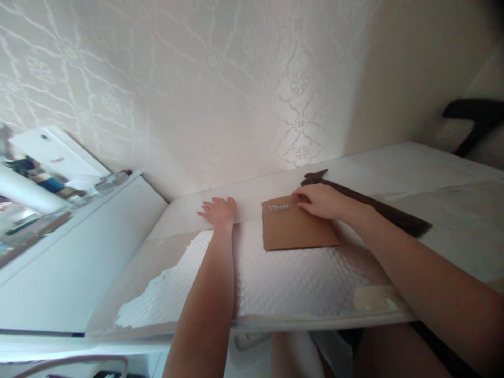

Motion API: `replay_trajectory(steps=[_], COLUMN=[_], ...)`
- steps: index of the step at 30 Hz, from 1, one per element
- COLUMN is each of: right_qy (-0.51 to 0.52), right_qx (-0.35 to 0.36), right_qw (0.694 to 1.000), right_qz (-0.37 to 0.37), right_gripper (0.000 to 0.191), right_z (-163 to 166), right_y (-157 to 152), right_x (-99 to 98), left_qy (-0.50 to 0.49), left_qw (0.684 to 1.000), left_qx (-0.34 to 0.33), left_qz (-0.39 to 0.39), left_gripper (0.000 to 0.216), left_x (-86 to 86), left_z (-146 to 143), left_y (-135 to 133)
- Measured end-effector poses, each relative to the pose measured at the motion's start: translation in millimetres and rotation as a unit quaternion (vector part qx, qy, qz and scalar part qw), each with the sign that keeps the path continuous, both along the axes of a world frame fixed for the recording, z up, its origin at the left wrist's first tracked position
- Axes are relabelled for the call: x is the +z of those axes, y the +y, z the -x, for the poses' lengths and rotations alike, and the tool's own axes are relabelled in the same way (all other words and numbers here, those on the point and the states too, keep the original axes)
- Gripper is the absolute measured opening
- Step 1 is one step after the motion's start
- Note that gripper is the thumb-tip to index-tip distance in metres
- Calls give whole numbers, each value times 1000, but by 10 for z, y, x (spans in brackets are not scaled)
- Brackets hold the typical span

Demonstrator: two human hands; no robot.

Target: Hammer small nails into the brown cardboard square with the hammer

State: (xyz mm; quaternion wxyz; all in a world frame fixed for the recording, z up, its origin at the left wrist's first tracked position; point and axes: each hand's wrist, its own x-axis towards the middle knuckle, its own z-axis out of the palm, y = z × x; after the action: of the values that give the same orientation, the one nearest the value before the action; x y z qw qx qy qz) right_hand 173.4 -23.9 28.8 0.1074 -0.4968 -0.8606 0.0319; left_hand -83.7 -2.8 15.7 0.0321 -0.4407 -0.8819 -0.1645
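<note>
My left hand (218, 210) lies flat on the white table (275, 294) near its far edge, fingers spread, holding nothing. My right hand (321, 201) rests on the upper right corner of a brown cardboard piece (293, 231), fingers laid flat on it. A short row of small pale beads or stones (279, 207) sits near the top edge of the cardboard. A long dark brown object (370, 203) lies on the table behind my right hand and forearm.
The table stands against a patterned cream wall (236, 94). Its white textured covering is torn at the left, showing bare patches (157, 257). A white cabinet (71, 252) with cluttered items on top stands to the left. A dark chair back (472, 118) shows at far right.
</note>
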Motion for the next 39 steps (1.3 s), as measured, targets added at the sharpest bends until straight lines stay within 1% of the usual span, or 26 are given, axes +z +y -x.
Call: replay_trajectory(steps=[6,8,13,19,25,28,34,39], right_qy=[-4,-6,-6,2,3,7,15,13], right_qx=[0,-2,1,7,9,7,12,11], right_qw=[1000,1000,1000,1000,1000,1000,1000,1000], right_qz=[-9,-10,-7,-7,1,3,5,8], right_gripper=[32,33,34,35,33,32,31,33], right_z=[19,21,17,12,11,11,3,0], right_y=[-13,-17,-18,-8,9,22,38,39], right_x=[4,5,-5,-10,-19,-34,-51,-56], left_qy=[6,6,22,29,-5,2,23,9], left_qw=[999,998,999,997,998,999,1000,1000], left_qx=[-52,-59,-46,-78,-58,-44,3,-2], left_qz=[-3,-5,-15,-10,-7,-5,-9,-2], left_gripper=[41,38,36,39,38,37,34,35], left_x=[16,32,48,41,51,65,82,71], left_z=[-15,-16,2,37,28,0,-35,-19], left_y=[40,35,11,21,31,13,-40,-31])
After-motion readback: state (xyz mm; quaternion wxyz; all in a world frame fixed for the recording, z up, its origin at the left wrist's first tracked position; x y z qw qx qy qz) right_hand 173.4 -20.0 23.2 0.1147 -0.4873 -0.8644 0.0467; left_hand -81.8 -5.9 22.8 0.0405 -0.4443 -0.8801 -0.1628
